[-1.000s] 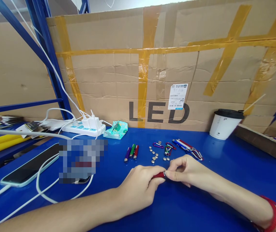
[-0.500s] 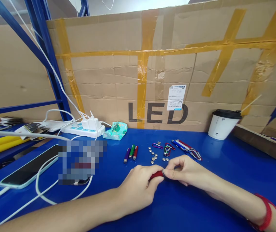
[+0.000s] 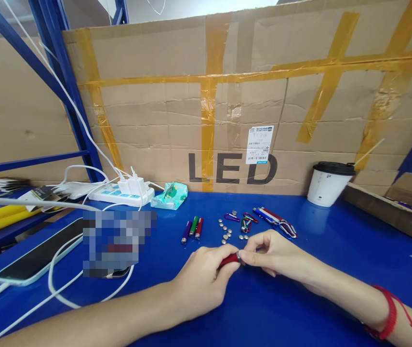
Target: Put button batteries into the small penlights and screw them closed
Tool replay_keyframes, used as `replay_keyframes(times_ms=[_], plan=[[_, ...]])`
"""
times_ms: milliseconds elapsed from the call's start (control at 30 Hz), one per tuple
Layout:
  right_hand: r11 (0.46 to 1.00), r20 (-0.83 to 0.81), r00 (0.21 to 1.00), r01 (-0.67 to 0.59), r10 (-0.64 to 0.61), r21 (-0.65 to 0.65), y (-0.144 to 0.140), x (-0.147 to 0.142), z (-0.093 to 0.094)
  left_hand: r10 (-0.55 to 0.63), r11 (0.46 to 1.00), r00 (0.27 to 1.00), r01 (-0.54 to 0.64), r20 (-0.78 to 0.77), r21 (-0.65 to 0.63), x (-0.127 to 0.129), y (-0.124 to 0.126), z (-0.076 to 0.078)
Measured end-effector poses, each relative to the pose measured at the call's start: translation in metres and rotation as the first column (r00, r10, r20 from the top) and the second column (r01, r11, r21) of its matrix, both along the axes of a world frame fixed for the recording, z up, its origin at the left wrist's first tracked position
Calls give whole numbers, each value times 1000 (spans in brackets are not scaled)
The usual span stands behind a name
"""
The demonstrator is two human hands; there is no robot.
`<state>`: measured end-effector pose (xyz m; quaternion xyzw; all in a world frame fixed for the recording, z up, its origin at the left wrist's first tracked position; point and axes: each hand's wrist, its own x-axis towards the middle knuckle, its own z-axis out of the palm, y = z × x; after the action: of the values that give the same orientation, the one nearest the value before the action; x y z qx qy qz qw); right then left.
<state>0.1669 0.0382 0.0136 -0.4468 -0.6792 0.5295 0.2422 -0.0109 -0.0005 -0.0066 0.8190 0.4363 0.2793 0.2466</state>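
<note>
My left hand (image 3: 206, 277) is closed around a small red metal flashlight tube (image 3: 229, 260), with its silver end sticking out to the right. Thumb and fingertips of my right hand (image 3: 269, 253) pinch that silver end; whether a separate cap is between them is hidden. Just beyond my hands lie several button cells (image 3: 224, 242). To their left, purple (image 3: 186, 233), green (image 3: 193, 226) and red (image 3: 199, 229) tubes rest side by side. Behind my right hand are small carabiners (image 3: 246, 224) and longer blue and red flashlights with carabiners (image 3: 269, 217).
On the left of the blue table (image 3: 281, 308) are a phone (image 3: 41, 250), white cables and a power strip (image 3: 119, 195). A teal packet (image 3: 170, 195) sits by the cardboard (image 3: 162, 130). A lidded cup (image 3: 329, 185) and an open carton (image 3: 390, 212) stand at right.
The whole view has shifted slightly, so everything appears a little further left. Both hands keep their grip on the red flashlight tube, with hardly any change in pose.
</note>
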Motion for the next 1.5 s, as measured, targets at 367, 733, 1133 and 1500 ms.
replay_keyframes(times_ms=[367, 733, 1133, 1500], plan=[[1000, -22, 999, -26, 26, -2, 2, 0, -3, 13, 1000, 1000, -13, 6, -20, 0, 1, 2], [1000, -17, 1000, -15, 15, -16, 1, -2, 0, 12, 1000, 1000, -12, 2, -10, 0, 1, 3], [1000, -44, 999, -4, 5, 12, 3, -2, -8, 28, 1000, 1000, -28, -3, -2, 0, 2, 0], [1000, -47, 999, -2, 3, 23, 3, -3, -9, 29, 1000, 1000, -29, 4, -3, 0, 2, 0]])
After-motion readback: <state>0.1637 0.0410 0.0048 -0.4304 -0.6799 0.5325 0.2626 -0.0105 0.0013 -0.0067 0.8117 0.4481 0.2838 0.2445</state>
